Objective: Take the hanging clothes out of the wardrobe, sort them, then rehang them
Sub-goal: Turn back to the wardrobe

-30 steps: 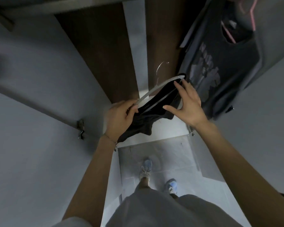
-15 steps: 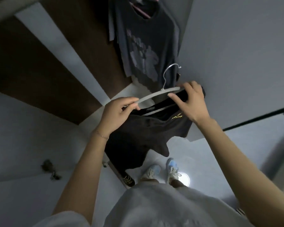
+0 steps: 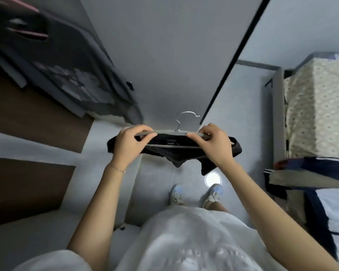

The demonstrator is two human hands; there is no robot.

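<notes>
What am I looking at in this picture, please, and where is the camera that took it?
There is no machine here: a person wears a wide-angle camera on the head, so this one view looks down past their own arms to their shoes. The left hand and the right hand each pinch one end of a pale hanger with a metal hook. A black garment is draped on it. At the upper left a grey printed T-shirt hangs on a pink hanger. At the right are a bed with a dotted cover and some navy and cream clothes.
</notes>
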